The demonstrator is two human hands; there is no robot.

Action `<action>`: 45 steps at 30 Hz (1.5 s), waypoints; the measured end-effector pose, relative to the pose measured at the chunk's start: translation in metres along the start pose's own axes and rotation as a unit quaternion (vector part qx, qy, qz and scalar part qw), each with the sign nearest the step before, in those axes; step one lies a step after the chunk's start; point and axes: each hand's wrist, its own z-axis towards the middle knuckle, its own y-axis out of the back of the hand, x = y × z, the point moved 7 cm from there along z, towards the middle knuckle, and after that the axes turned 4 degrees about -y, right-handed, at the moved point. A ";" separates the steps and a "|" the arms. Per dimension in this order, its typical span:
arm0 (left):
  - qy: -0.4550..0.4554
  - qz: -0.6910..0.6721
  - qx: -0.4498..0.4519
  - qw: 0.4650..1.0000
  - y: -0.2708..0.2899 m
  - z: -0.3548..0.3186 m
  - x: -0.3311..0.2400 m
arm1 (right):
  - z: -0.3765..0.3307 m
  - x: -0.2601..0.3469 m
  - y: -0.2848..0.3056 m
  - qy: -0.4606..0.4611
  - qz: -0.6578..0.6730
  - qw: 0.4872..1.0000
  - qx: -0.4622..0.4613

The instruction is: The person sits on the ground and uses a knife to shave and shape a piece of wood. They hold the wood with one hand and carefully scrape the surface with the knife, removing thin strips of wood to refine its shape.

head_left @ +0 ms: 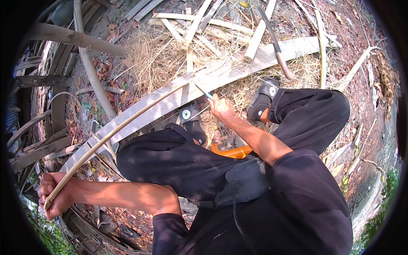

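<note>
My left hand (57,193), at the lower left, is closed around the near end of a long, slightly bowed bamboo strip (121,127). The strip slants up to the right, and its far tip lies over a grey wooden plank (170,100). In my right hand (222,108) is a slim tool with a light-blue handle, apparently a small knife (205,92). Its thin point reaches toward the plank, close to the strip's tip but seemingly apart from it. My fingers cover most of the handle.
A curved blade with a wooden handle (281,61) lies across the plank's right part. Beyond are pale bamboo pieces (259,32) and a heap of shavings (153,59). Poles and slats (76,38) crowd the left. An orange plastic thing (233,151) shows between my legs.
</note>
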 end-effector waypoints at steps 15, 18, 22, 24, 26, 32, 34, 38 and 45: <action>-0.004 0.046 -0.023 0.999 0.001 -0.006 0.004 | 0.008 0.051 0.019 0.046 0.140 0.989 0.008; 0.015 -0.018 -0.016 1.000 0.005 -0.001 0.008 | 0.014 0.047 0.011 0.040 0.161 0.986 -0.021; 0.028 -0.034 0.031 0.999 -0.005 -0.004 -0.004 | 0.001 0.052 0.019 0.067 0.132 0.989 -0.023; 0.041 -0.083 0.072 0.993 -0.006 -0.003 0.002 | 0.001 0.044 0.021 0.053 0.124 0.991 -0.006; 0.054 -0.105 0.073 0.990 -0.016 -0.003 0.000 | -0.003 0.039 0.013 0.018 0.114 0.993 0.005; 0.073 -0.116 0.038 0.990 -0.013 -0.007 0.005 | -0.007 0.022 0.003 0.014 0.013 0.999 0.044; 0.030 0.025 0.004 0.999 -0.026 -0.020 0.001 | -0.017 -0.010 -0.005 0.015 -0.018 0.999 0.038; 0.028 0.075 -0.051 0.996 -0.018 -0.023 -0.003 | -0.019 -0.012 0.006 -0.009 0.031 0.997 0.075; -0.087 0.130 -0.116 0.981 -0.047 -0.028 -0.039 | 0.001 0.054 0.050 0.067 0.205 0.976 0.006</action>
